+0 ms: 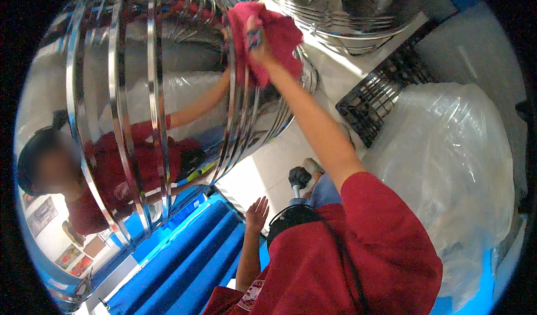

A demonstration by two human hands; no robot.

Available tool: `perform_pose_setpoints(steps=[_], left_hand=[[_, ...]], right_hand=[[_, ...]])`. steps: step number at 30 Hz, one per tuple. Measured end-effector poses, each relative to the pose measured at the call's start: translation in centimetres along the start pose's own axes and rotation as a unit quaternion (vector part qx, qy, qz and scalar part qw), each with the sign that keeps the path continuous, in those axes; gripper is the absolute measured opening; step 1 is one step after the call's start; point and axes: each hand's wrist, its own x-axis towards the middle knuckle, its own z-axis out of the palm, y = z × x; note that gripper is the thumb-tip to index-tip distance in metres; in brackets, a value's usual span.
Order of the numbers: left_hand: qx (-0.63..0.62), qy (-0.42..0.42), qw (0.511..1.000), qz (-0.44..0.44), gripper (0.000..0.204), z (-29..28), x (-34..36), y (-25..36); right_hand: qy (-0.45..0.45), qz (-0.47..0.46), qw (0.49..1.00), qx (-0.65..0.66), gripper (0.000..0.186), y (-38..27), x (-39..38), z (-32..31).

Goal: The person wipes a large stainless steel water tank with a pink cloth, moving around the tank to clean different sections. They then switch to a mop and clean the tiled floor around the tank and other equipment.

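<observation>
A large polished steel cylinder with shiny horizontal-axis bands [134, 63] fills the left of the head view and mirrors a person in a red shirt. My right hand [256, 45] grips a pinkish-red cloth [282, 35] against the cylinder's banded surface near its right end; the fingertips are partly hidden in the cloth. My left hand [257, 213] hangs lower, beside my body and away from the cylinder, with its fingers spread and holding nothing.
Another steel drum [347, 4] stands at the top. At the right are a black plastic crate or pallet [363, 105] and a big bundle of translucent plastic [442, 164]. Blue ribbed panels [173, 259] lie below the cylinder. Tiled floor [279, 153] shows between them.
</observation>
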Motion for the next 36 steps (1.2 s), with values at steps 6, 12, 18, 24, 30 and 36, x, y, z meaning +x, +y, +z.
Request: perform_pose_setpoints(steps=[6,12,18,24,30,36], left_hand=[[-0.059,0.033,0.998,0.017,0.044,-3.5,-1.6,0.0],[0.033,-0.011,0.999,0.007,0.043,0.9,1.7,1.1],[0.153,-0.153,0.975,-0.048,0.049,15.3,11.5,0.8],[-0.001,-0.534,0.846,0.003,0.054,39.4,13.9,3.5],[-0.053,-0.370,0.918,0.131,0.062,44.4,11.7,6.6],[-0.390,-0.360,0.847,0.035,0.057,38.8,14.3,0.4]], right_hand=[[0.060,0.049,0.997,-0.025,0.044,5.1,-1.8,-3.4],[0.161,0.090,0.982,-0.049,0.046,6.0,-10.8,-1.8],[0.210,0.005,0.974,-0.085,0.049,-0.6,-13.4,3.8],[0.013,0.026,0.984,0.177,0.056,-4.4,-3.6,0.5],[0.043,0.027,0.995,0.088,0.060,-0.4,1.1,-2.6],[0.095,0.084,0.981,0.144,0.064,2.5,-8.2,-2.2]])
